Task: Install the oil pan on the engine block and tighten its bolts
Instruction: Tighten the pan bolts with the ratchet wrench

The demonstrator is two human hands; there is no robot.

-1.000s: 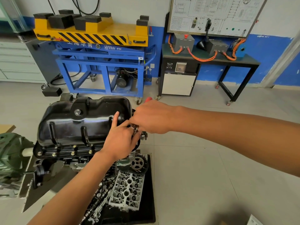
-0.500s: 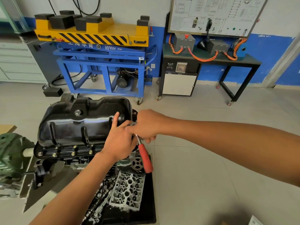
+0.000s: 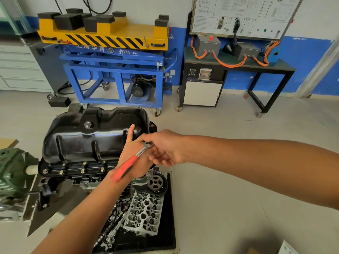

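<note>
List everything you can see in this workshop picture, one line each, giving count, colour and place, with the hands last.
oil pan: one, black, on the engine block
engine block: one, dark, beneath the pan
flange bolts: four seen, brassy, along the pan's near edge
ratchet wrench: one, red handle, silver head, at the pan's right end
cylinder head: one, silver, on the black tray
sprocket: one, dark, at the tray's far end
lift table: one, blue with yellow top, back left
bench: one, black, back right
left hand: index finger against the pan
right hand: grips the wrench head

Likely an auto training workshop: lift table [image 3: 102,37], wiring board [image 3: 244,13].
</note>
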